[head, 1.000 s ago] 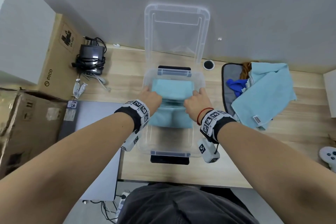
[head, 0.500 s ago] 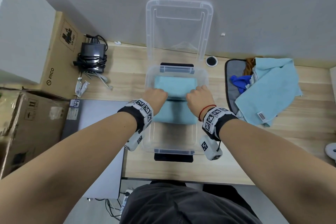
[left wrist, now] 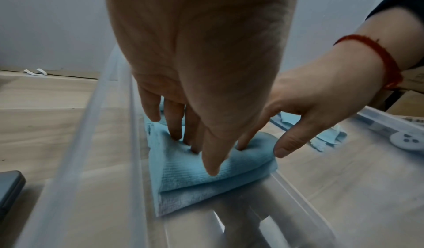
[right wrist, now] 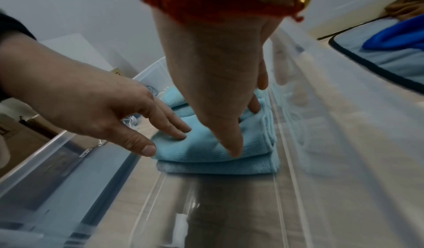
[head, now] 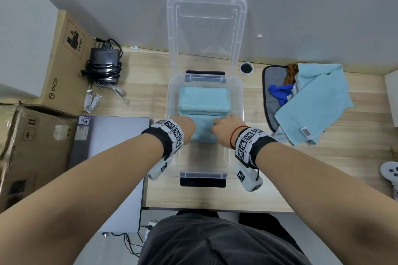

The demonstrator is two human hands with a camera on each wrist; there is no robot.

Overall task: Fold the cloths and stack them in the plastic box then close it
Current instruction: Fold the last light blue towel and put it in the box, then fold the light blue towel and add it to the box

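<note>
Head view, ribbed folded cloth (head: pixel 203 129), clear box (head: pixel 237 97)

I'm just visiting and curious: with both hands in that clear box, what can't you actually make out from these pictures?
- Head view: the hands cover part of the near folded cloth; the fingers are out of sight.
- Head view: what lies under the loose blue cloth is hidden.
- Right wrist view: the box wall blurs.
- Game controller: cut off by the edge.

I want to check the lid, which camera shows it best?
The head view: the lid stands upright against the wall behind the box, fully visible. Neither wrist view shows it; they show only the box walls, the cloths and the hands.
</note>
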